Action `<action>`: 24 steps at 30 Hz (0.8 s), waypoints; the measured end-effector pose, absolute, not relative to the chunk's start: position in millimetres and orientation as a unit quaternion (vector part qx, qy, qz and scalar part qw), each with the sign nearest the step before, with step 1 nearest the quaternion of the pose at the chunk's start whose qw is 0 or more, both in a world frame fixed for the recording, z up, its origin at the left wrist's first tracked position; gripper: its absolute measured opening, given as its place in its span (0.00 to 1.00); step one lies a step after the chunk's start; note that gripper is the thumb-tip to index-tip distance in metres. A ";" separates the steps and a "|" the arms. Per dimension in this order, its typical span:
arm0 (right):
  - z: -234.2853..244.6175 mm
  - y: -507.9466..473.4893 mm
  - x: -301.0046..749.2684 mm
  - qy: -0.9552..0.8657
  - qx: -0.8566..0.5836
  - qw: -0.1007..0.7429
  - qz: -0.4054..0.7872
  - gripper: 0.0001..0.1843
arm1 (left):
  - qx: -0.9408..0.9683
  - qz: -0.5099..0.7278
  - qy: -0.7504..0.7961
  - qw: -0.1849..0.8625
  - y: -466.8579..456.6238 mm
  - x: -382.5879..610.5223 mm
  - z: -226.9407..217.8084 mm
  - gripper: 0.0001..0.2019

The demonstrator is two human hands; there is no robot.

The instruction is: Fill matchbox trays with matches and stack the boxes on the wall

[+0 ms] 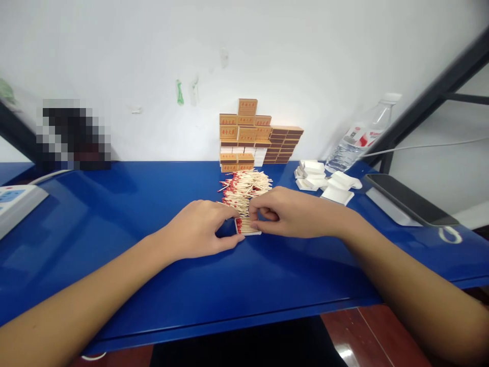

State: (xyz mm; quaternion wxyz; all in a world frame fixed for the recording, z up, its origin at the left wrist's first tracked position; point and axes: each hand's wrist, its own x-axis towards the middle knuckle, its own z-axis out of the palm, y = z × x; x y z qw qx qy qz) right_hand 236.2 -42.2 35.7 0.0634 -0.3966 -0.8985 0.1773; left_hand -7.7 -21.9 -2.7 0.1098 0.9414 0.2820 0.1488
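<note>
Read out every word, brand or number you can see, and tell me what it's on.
Matchboxes: "安全火柴", in red, as best I can read it; other print on them is too small.
Bottle: label too blurred to read.
White device: markings too small to read.

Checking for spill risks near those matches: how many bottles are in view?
1: a clear plastic bottle on the table, right of the match pile, near the white trays. The pixelated patch at back left could hide another.
</note>
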 end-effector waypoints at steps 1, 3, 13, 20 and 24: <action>36.8 -39.8 239.4 -0.895 -0.406 0.072 0.170 0.08 | 0.941 0.156 0.278 0.113 -22.1 -7.4 -3.4 0.13; 39.8 -33.0 248.7 -0.879 -0.445 0.094 0.142 0.10 | 0.936 0.178 0.277 0.126 -22.9 -6.5 -5.3 0.13; 49.7 9.3 330.1 -0.664 -0.736 0.090 -0.093 0.10 | 0.928 0.175 0.284 0.164 -25.6 -5.2 -5.9 0.14; 47.5 15.9 355.8 -0.619 -0.779 0.046 -0.086 0.15 | 0.924 0.169 0.296 0.175 -25.0 -6.0 -6.6 0.15; 45.7 16.4 361.7 -0.618 -0.783 0.032 -0.068 0.14 | 0.919 0.176 0.299 0.185 -24.0 -5.9 -8.2 0.16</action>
